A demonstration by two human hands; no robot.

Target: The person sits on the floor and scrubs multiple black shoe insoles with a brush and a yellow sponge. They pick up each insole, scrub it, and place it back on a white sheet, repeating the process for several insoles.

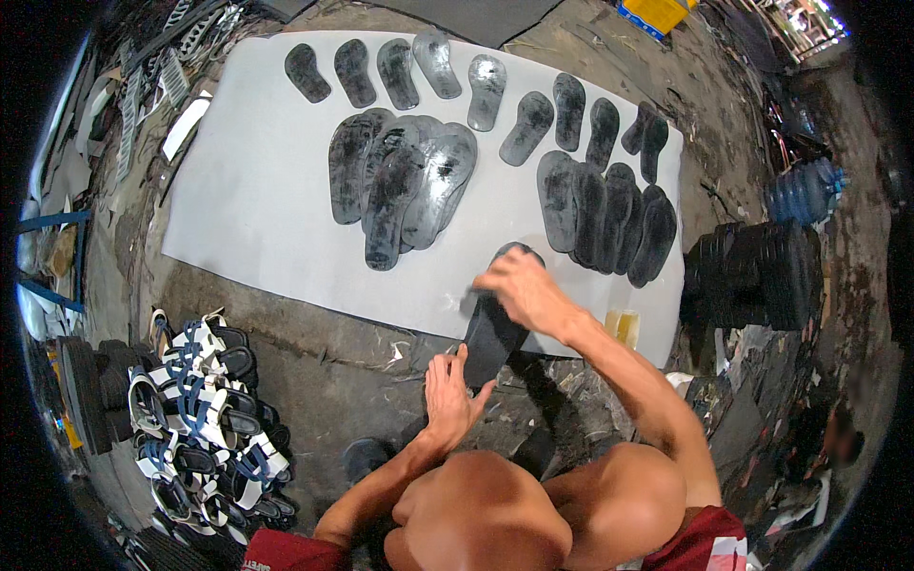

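Observation:
A black shoe sole lies across the near edge of a white sheet. My left hand holds the sole's near end from below. My right hand presses down on its far half, fingers curled around something small that I cannot make out. On the sheet beyond lie two overlapping piles of dark soles, the left pile and the right pile, with a row of single soles along the far edge.
A heap of blue-and-white strapped sandals lies at my lower left. A stack of black soles stands at the right, with a small jar of yellowish liquid near it. A yellow container sits far back. My knees fill the bottom.

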